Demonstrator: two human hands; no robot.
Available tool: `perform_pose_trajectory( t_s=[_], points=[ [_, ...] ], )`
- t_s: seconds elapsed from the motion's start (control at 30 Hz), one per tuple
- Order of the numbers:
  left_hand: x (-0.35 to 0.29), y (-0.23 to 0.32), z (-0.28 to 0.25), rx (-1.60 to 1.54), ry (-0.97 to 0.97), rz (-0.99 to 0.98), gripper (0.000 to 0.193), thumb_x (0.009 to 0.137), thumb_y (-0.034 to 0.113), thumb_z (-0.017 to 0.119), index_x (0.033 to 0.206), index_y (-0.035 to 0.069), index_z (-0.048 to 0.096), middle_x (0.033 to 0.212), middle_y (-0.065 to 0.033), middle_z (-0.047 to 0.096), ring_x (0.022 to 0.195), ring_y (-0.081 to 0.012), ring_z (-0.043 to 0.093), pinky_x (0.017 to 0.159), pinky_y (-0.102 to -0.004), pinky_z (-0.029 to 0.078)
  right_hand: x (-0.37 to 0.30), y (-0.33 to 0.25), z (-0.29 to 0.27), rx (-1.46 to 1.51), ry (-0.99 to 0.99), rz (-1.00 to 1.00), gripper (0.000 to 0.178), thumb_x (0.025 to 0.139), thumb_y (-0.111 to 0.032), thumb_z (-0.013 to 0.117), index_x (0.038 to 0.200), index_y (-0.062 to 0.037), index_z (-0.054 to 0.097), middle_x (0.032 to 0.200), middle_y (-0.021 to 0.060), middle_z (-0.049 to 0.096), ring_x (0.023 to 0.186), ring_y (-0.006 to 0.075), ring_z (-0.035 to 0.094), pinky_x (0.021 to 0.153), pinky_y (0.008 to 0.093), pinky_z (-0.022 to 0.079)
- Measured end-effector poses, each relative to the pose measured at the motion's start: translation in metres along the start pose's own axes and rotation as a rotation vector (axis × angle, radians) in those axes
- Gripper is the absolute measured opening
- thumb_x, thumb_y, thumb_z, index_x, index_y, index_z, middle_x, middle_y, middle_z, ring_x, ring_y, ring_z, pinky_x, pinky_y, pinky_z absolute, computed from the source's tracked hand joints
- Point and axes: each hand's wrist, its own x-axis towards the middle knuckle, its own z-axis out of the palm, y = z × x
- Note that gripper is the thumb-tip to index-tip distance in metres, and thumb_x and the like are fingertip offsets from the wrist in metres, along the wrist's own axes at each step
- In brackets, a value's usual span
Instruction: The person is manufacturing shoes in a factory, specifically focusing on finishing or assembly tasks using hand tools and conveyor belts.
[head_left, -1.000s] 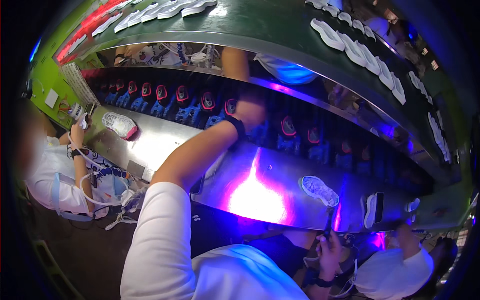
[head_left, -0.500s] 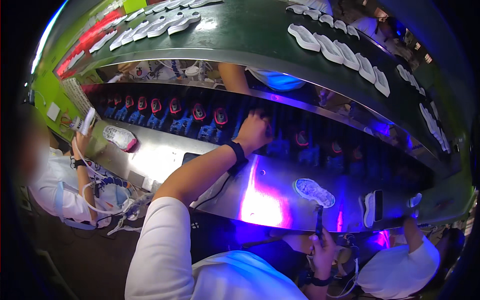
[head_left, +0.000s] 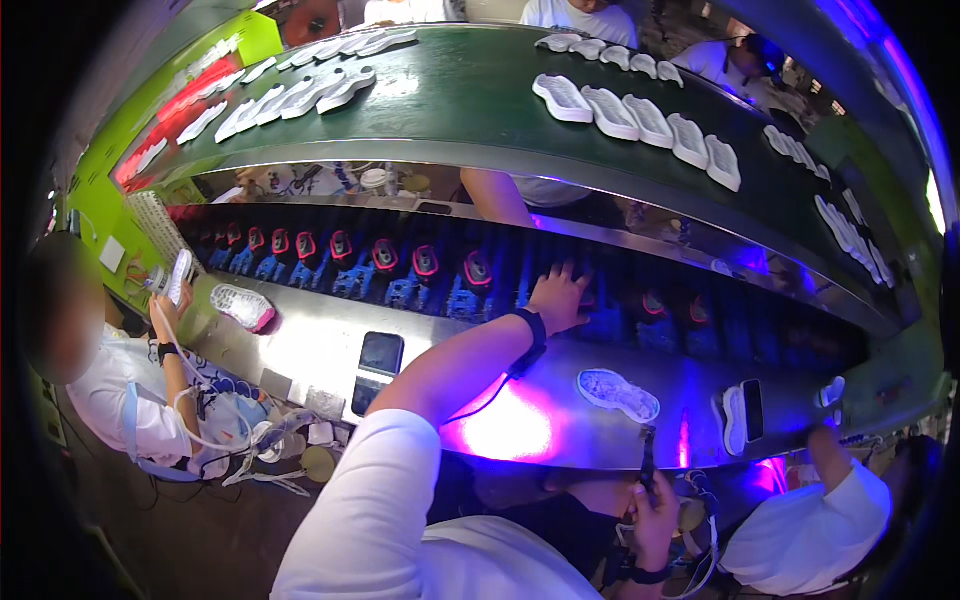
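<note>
My left hand [head_left: 560,297] reaches over the dark conveyor [head_left: 520,255], fingers spread and holding nothing. Beneath its fingertips is one reddish-edged piece, mostly hidden; whether they touch it I cannot tell. Dark shoe-shaped pieces with red rims [head_left: 426,260] stand in a row on blue holders [head_left: 408,290] left of that hand. My right hand [head_left: 655,515], low at the bench edge, is closed around a dark-handled brush [head_left: 648,455] that points upward. The brush tip is close below a pale shoe sole [head_left: 618,395], which lies on the metal bench [head_left: 560,440].
Several white soles [head_left: 650,122] line the green upper shelf [head_left: 450,75]. A phone [head_left: 753,410] and another sole [head_left: 735,420] lie to the right. At left are dark-screened devices [head_left: 380,365] and a pink-ended sole [head_left: 242,306]. Co-workers sit at both sides [head_left: 125,390].
My left hand has moved right and nearer along the conveyor, its fingers now spreading. Another red-rimmed piece shows to its left. The brush stays in my right hand. The whole view has shifted slightly.
</note>
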Motion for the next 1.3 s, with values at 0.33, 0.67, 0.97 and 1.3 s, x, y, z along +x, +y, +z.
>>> perform_pose_trajectory(
  t_s=[0.33, 0.67, 0.97, 1.3],
  points=[
    [-0.072, -0.001, -0.035, -0.370, 0.077, 0.369, 0.045, 0.073, 0.030, 0.083, 0.112, 0.011, 0.071, 0.130, -0.0227, 0.058, 0.122, -0.0423, 0.055, 0.105, -0.0486, 0.049, -0.023, 0.007, -0.015, -0.028, 0.046, 0.027, 0.040, 0.098, -0.009, 0.069, 0.135, 0.0019, 0.061, 0.085, -0.0003, 0.062, 0.063, 0.0060, 0.052, 0.055, 0.0231, 0.043],
    [-0.223, 0.043, -0.114, -0.036, -0.275, 0.193, 0.053, 0.084, 0.023, 0.073, 0.130, 0.000, 0.059, 0.130, -0.0231, 0.058, 0.118, -0.0378, 0.062, 0.092, -0.0479, 0.056, 0.012, -0.004, 0.028, -0.010, -0.147, -0.170, 0.044, 0.100, -0.013, 0.070, 0.140, 0.0004, 0.059, 0.097, 0.0020, 0.067, 0.078, 0.0070, 0.061, 0.070, 0.0242, 0.049],
    [-0.229, 0.055, -0.091, -0.992, -0.190, -0.280, 0.071, 0.080, 0.031, 0.088, 0.136, -0.004, 0.059, 0.122, -0.0197, 0.070, 0.100, -0.0270, 0.073, 0.087, -0.0376, 0.058, -0.017, -0.042, 0.024, 0.018, -0.098, -0.126, 0.037, 0.098, -0.014, 0.072, 0.131, 0.0034, 0.067, 0.093, 0.0015, 0.068, 0.078, 0.0077, 0.063, 0.072, 0.0236, 0.051],
    [-0.260, 0.094, -0.115, -0.458, 0.238, 0.666, 0.054, 0.081, 0.004, 0.075, 0.134, 0.004, 0.065, 0.134, -0.0174, 0.063, 0.127, -0.0393, 0.061, 0.103, -0.0496, 0.056, -0.025, -0.070, 0.019, -0.140, -0.218, -0.337, 0.033, 0.093, -0.010, 0.076, 0.124, 0.0009, 0.072, 0.090, 0.0074, 0.075, 0.081, 0.0117, 0.069, 0.077, 0.0267, 0.054]
  ],
)
